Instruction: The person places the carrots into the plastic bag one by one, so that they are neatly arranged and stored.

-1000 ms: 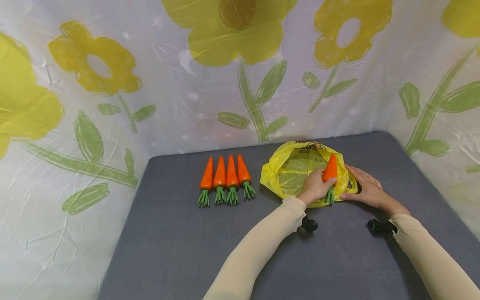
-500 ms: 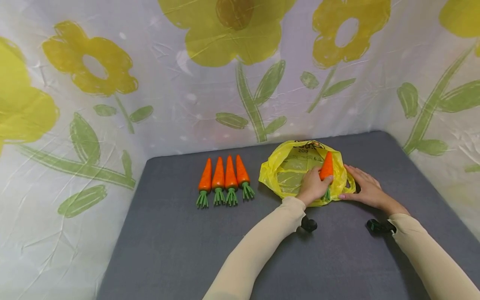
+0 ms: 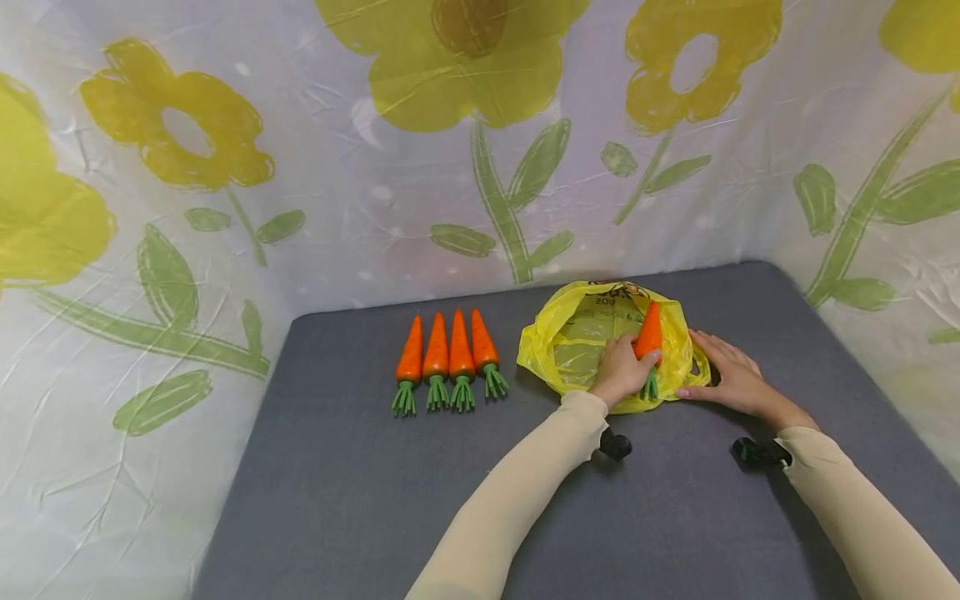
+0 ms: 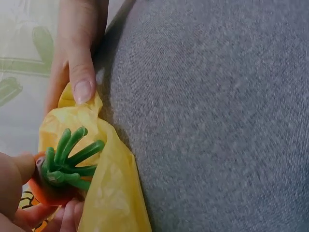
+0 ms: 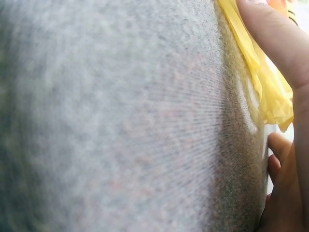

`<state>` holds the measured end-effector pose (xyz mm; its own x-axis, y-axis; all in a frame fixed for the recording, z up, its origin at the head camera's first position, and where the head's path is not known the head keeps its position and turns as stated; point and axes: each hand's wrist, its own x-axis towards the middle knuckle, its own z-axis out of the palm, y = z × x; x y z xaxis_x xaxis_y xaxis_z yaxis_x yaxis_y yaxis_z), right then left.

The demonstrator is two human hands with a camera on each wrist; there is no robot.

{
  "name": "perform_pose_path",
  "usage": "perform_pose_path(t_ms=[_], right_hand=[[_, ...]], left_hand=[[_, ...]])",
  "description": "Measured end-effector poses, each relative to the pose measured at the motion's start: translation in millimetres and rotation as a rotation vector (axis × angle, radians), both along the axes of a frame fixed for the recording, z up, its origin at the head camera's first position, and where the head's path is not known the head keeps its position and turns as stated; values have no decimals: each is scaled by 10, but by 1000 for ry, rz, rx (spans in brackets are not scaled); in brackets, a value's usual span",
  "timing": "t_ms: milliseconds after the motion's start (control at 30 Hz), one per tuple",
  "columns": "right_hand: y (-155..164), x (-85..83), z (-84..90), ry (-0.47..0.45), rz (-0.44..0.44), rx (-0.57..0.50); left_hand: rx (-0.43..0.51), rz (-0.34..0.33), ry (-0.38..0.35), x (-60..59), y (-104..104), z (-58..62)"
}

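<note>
In the head view, a yellow plastic bag [image 3: 537, 343] lies with its wide mouth facing up. My left hand [image 3: 619, 368] grips an orange toy carrot [image 3: 648, 335] over the right part of that mouth, tip pointing away, green stalks toward me. The left wrist view shows the carrot's green stalks [image 4: 72, 159] close to the bag's wall, thumb and fingers around the orange top. At the bag's right side rests my right hand [image 3: 738, 379], thumb and fingers spread and touching the plastic. Its thumb [image 5: 277, 41] lies along the yellow film in the right wrist view.
Several more carrots [image 3: 459, 350] lie in a row left of the bag, tips away from me. Everything stands on a grey cloth-covered table [image 3: 360, 500]. A flower-printed curtain [image 3: 337, 208] hangs behind it and along both sides.
My left hand has shifted slightly to the left and away from me with the carrot, over the bag's mouth. The right hand and the carrots in the row stay put.
</note>
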<state>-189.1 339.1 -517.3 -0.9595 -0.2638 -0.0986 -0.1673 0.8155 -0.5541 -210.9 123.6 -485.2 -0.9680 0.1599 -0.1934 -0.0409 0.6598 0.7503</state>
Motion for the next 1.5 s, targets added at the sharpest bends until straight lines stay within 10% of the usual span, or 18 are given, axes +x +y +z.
perform_pose_path(t_ms=[1500], right_hand=[[-33, -9, 32, -44, -40, -41]], left_hand=[[6, -27, 50, -41, -113, 60]])
